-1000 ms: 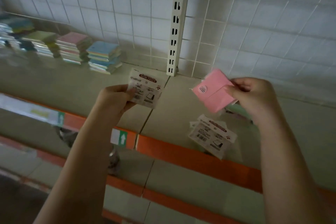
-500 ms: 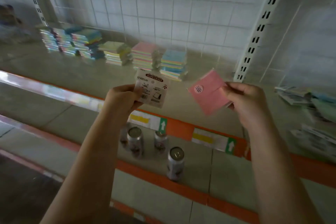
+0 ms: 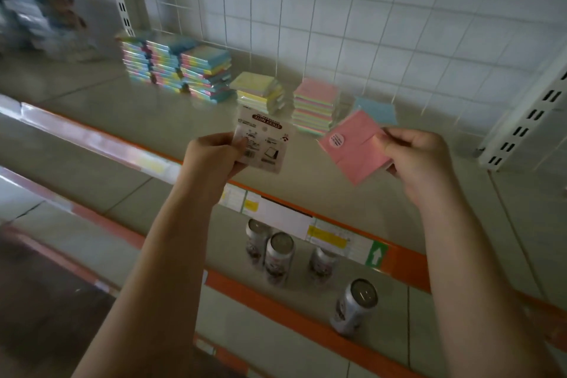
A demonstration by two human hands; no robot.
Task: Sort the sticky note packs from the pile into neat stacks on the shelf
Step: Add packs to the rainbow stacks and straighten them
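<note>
Pinched at one corner by the right hand (image 3: 420, 159), a flat pink sticky note pack (image 3: 352, 147) is held just before the pink-topped stack (image 3: 314, 107); a label-side-up pack (image 3: 265, 141) is gripped by the left hand (image 3: 211, 159). Either could be dropped, or the stack knocked askew.

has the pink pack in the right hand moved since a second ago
Yes. The pink pack in the right hand has been carried left along the shelf, from right of the white upright to in front of the pink-topped stack.

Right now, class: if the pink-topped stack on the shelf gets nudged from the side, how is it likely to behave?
The pink-topped stack is many thin packs high, so it would probably shear or topple rather than slide whole. The packs look wrapped in glossy film, so likely slippery. Its neighbour, the yellow stack, stands close and might get knocked.
</note>
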